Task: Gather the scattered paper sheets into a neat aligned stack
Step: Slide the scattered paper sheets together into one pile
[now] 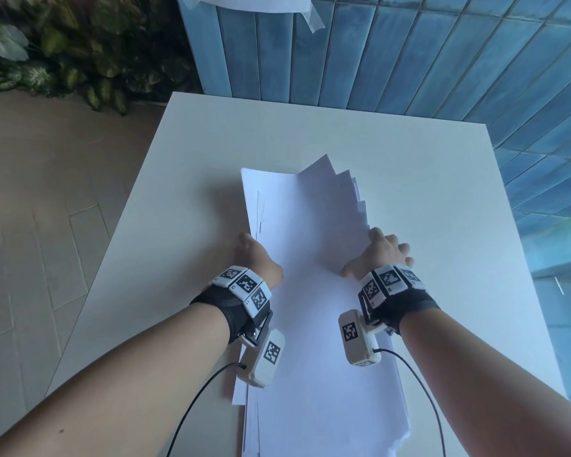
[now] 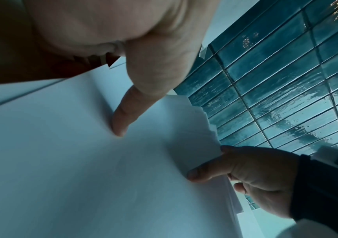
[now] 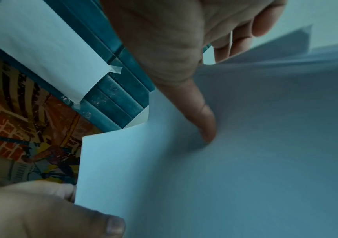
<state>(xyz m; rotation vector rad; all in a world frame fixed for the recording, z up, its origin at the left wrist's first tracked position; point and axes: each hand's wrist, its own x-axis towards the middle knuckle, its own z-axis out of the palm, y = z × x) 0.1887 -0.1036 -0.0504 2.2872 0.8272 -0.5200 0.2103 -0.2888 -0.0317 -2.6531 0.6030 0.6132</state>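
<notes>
The sheets (image 1: 314, 291) lie fanned on a white worktop (image 1: 426, 199) against a blue tiled wall (image 1: 409, 54). The left hand (image 1: 256, 258) and right hand (image 1: 381, 255) each pinch a side edge, thumbs on top. Leafy plants (image 1: 63, 44) stand beyond a tan tile floor (image 1: 47, 209).

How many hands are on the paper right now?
2. The left hand grips the left edge of the paper sheets, thumb on top. The right hand grips the right edge, where the far corners fan out. No others are visible.
</notes>
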